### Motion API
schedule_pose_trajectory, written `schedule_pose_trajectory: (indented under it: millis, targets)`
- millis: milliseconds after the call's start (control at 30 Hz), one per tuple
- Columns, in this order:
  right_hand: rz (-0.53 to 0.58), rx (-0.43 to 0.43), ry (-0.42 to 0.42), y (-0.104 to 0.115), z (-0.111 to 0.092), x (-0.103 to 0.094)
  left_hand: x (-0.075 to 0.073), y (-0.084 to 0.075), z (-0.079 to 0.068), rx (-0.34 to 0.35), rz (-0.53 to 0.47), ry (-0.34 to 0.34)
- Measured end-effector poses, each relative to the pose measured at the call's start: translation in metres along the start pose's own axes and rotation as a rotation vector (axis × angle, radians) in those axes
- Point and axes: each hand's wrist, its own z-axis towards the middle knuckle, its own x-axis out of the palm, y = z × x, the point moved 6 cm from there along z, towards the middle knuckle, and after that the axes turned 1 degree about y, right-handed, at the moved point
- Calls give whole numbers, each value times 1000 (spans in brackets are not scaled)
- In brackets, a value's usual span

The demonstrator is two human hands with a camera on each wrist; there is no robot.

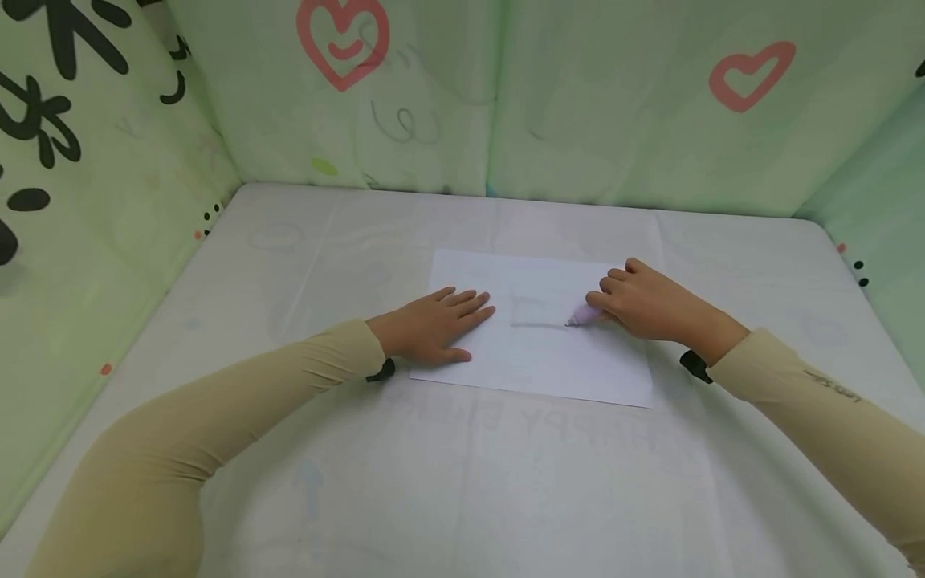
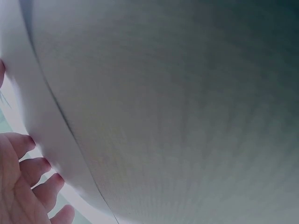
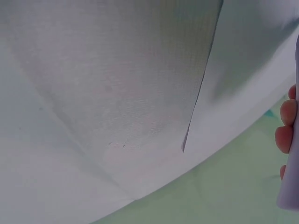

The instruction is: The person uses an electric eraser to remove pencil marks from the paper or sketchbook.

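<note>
A white sheet of paper (image 1: 535, 373) lies on the table, slightly turned. On its left part rests my left hand (image 1: 432, 327), palm down with the fingers spread. My right hand (image 1: 643, 305) grips a thick light purple pen (image 1: 584, 314) over the right half of the sheet. The pen's tip is at the right end of a faint grey line (image 1: 538, 325), with fainter marks above it. In the left wrist view the left fingers (image 2: 42, 189) are straight beside the paper (image 2: 117, 116). The right wrist view shows fingertips around the pen's barrel (image 3: 290, 172).
The table (image 1: 347, 482) has a white cover with faint show-through marks and creases. Green printed cloth (image 1: 578, 120) with red hearts stands along the back, and similar cloth rises at the left and right sides. Dark straps (image 1: 696, 366) show under both wrists.
</note>
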Motion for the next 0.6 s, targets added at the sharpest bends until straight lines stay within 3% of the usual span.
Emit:
schedule_pose_trajectory:
  millis: [267, 433, 600]
  targets:
    - [-9, 0, 17, 3, -7, -2, 1, 1, 0, -8, 13, 3]
    - [1, -17, -30, 2, -3, -1, 0, 1, 0, -4, 6, -3]
    - [16, 3, -7, 1, 3, 1, 0, 0, 0, 8, 1, -13]
